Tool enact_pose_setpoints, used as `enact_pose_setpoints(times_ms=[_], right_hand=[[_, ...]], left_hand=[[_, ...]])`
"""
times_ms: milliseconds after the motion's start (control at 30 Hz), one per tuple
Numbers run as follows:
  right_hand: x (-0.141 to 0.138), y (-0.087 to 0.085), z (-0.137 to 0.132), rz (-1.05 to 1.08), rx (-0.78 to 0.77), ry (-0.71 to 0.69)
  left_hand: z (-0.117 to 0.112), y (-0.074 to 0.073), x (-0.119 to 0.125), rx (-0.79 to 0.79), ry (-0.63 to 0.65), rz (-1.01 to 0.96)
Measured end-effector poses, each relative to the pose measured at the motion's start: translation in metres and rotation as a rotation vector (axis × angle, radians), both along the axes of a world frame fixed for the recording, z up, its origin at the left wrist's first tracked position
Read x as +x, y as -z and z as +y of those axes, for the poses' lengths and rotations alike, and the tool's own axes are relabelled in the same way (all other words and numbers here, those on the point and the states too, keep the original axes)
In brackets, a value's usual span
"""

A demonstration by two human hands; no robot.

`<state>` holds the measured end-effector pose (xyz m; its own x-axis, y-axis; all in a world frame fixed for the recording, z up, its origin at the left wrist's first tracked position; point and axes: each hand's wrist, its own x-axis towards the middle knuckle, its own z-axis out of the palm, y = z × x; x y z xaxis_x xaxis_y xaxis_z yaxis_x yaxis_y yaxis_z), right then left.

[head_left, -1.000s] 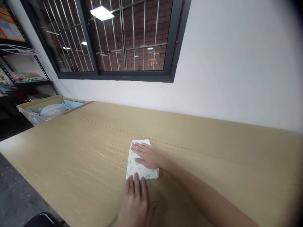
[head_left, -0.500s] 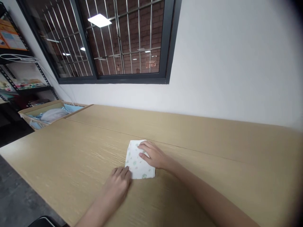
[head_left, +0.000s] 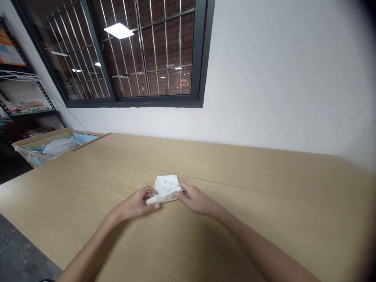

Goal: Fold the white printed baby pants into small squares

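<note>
A small white cloth with a faint green print lies folded on the light wooden table. Its near edge is lifted and doubled back over the rest. My left hand pinches that raised edge at its left end, fingers curled around it. My right hand grips the same edge at its right end, thumb and fingers closed on the fabric. Both forearms reach in from the bottom of the view.
A cardboard box holding pale blue and grey fabric stands at the table's far left end. Behind it is a black metal shelf. A barred dark-framed window and a white wall back the table.
Both hands lay flat on the cloth a second ago. They have since moved to its near corners, closed on them, and lifted that edge away from me over the cloth.
</note>
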<state>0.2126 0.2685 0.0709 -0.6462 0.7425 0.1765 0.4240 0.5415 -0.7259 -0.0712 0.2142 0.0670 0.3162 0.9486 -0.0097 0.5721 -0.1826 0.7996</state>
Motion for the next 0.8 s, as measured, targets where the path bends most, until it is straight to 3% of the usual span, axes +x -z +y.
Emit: enact_pose_setpoints(times_ms=[233, 433, 567, 667, 733, 800], right_hand=[[-0.027, 0.019, 0.042, -0.011, 0.039, 0.343], [-0.037, 0.035, 0.074, -0.063, 0.043, 0.473], [-0.040, 0.036, 0.067, -0.081, 0.116, 0.531], [-0.045, 0.028, 0.048, -0.050, 0.363, 0.526], [-0.048, 0.020, 0.036, -0.028, 0.529, 0.452], [-0.051, 0.014, 0.027, -0.033, 0.586, 0.331]], left_hand=[[0.045, 0.016, 0.002, 0.101, -0.208, 0.043], [0.067, 0.019, 0.013, 0.187, -0.337, 0.257], [0.061, 0.019, 0.032, 0.280, -0.419, 0.444], [0.051, 0.020, 0.052, 0.426, -0.491, 0.531], [0.047, 0.024, 0.064, 0.522, -0.436, 0.555], [0.046, 0.031, 0.073, 0.588, -0.302, 0.568]])
